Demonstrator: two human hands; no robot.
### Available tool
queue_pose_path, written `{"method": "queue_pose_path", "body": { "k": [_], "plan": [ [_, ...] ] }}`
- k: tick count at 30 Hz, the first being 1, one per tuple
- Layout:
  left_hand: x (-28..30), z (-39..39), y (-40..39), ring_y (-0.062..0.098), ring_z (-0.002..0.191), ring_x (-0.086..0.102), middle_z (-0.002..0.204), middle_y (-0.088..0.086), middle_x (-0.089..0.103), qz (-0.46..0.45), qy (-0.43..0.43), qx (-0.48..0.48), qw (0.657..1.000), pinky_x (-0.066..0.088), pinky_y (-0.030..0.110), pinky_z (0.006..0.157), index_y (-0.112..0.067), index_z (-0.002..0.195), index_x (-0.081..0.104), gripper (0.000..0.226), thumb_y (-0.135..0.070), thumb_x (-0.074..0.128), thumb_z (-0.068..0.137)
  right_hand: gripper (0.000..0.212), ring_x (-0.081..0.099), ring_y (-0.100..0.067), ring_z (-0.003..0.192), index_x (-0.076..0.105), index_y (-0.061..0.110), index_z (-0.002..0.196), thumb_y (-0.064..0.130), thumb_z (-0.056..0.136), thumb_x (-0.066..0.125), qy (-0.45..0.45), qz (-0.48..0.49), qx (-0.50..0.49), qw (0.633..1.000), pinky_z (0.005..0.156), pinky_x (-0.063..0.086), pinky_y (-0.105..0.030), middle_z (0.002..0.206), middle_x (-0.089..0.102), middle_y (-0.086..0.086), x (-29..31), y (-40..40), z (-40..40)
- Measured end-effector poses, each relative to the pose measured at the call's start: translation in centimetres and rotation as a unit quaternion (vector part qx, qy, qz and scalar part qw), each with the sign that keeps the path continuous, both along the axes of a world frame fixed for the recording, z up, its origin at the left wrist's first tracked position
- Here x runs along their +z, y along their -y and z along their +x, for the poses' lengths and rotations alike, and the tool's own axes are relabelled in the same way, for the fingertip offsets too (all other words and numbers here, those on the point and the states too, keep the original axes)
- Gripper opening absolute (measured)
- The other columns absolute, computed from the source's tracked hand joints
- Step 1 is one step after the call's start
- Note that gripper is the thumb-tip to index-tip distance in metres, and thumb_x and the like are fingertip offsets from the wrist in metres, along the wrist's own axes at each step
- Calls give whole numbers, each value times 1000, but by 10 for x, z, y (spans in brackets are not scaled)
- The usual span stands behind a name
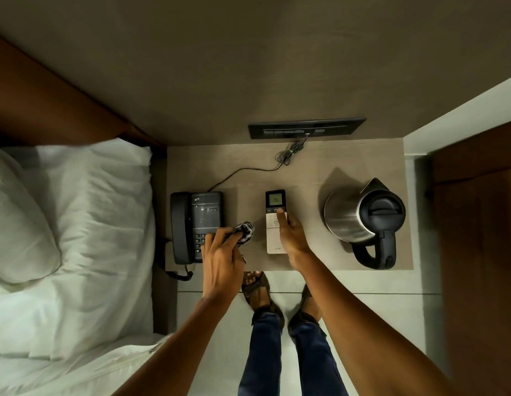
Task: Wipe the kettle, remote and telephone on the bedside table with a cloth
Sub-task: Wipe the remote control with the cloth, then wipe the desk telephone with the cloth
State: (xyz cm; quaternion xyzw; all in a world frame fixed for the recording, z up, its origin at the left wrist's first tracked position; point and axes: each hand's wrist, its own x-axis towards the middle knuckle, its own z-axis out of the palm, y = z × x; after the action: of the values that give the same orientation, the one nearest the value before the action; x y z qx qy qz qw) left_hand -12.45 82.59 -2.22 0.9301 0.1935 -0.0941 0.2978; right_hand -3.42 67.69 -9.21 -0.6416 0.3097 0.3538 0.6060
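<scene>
A black telephone (191, 215) sits at the left of the bedside table (305, 172), its handset along its left side. A white and black remote (273, 201) lies in the middle, its screen lit. A steel kettle (351, 218) with a black lid and handle stands at the right. My left hand (220, 252) is shut on a dark patterned cloth (245, 232) just over the telephone's keypad corner, between telephone and remote. My right hand (290, 235) rests flat on the remote's right side, fingers extended, covering part of its lower half.
A bed with white sheets and a pillow (23, 218) is at the left. A black switch panel (305, 128) is on the wall behind, with a bundled cord (288, 155) running to the telephone. My feet (260, 292) stand on the floor below the table's front edge.
</scene>
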Motion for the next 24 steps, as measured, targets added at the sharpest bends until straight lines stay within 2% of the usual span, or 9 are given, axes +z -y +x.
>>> {"method": "queue_pose_path", "body": {
  "k": [3, 5, 7, 10, 12, 15, 17, 21, 24],
  "plan": [
    [-2, 4, 0, 23, 109, 49, 127, 4, 60, 0, 2, -1, 1000, 48, 38, 89, -12, 127, 68, 39, 3, 61, 91, 31, 72, -25, 87, 68, 14, 122, 41, 107, 59, 11, -23, 6, 1000, 66, 62, -34, 107, 75, -11, -13, -3, -2],
    [-3, 5, 0, 20, 108, 47, 126, 5, 60, -5, 10, -2, 1000, 45, 34, 87, -11, 126, 69, 39, 5, 61, 91, 31, 74, -31, 93, 69, 9, 121, 36, 105, 65, 32, -52, 5, 998, 75, 63, -41, 111, 77, -16, -19, -3, -4],
    [-3, 6, 1, 18, 108, 45, 125, 6, 60, -15, 17, -9, 1000, 41, 31, 88, -9, 125, 69, 39, 6, 60, 90, 28, 75, -31, 93, 71, 8, 114, 34, 103, 68, 60, -76, 7, 995, 72, 62, -35, 108, 78, -15, -22, -4, -5],
    [-2, 8, -1, 21, 108, 48, 125, 7, 61, -20, 17, -15, 1000, 42, 31, 89, -7, 125, 69, 39, 8, 59, 90, 27, 74, -28, 89, 73, 8, 109, 34, 101, 72, 96, -114, 19, 989, 62, 53, -15, 99, 78, -12, -23, -6, -7],
    [0, 8, -3, 23, 108, 50, 125, 7, 61, -27, 18, -16, 999, 45, 33, 89, -7, 125, 69, 39, 8, 58, 91, 26, 75, -30, 93, 74, 6, 109, 31, 100, 74, 119, -133, 32, 983, 61, 51, -7, 99, 79, -12, -24, -8, -8],
    [0, 7, -7, 26, 108, 52, 125, 8, 62, -32, 15, -13, 999, 49, 38, 90, -7, 124, 69, 38, 7, 58, 91, 28, 76, -28, 103, 73, 4, 119, 22, 97, 78, 144, -144, 37, 978, 85, 60, -24, 112, 80, -13, -25, -13, -8],
    [0, 5, -8, 26, 109, 51, 126, 8, 62, -32, 10, -8, 999, 47, 37, 92, -8, 125, 70, 38, 7, 58, 91, 33, 76, -27, 106, 72, 1, 124, 14, 94, 80, 154, -157, 21, 975, 95, 59, -32, 118, 79, -17, -25, -15, -9],
    [0, 3, -11, 26, 109, 51, 126, 8, 62, -31, 10, -2, 999, 47, 36, 91, -8, 126, 69, 40, 8, 58, 91, 41, 75, -30, 108, 70, -1, 126, 11, 90, 84, 168, -222, 7, 960, 99, 61, -43, 120, 77, -18, -22, -15, -12],
    [2, 2, -13, 21, 108, 47, 127, 8, 60, -38, 14, 12, 999, 44, 32, 88, -8, 127, 69, 40, 8, 57, 92, 47, 74, -27, 108, 67, 3, 131, 13, 90, 85, 179, -236, -5, 955, 95, 63, -43, 122, 76, -14, -15, -14, -15]
  ]
}}
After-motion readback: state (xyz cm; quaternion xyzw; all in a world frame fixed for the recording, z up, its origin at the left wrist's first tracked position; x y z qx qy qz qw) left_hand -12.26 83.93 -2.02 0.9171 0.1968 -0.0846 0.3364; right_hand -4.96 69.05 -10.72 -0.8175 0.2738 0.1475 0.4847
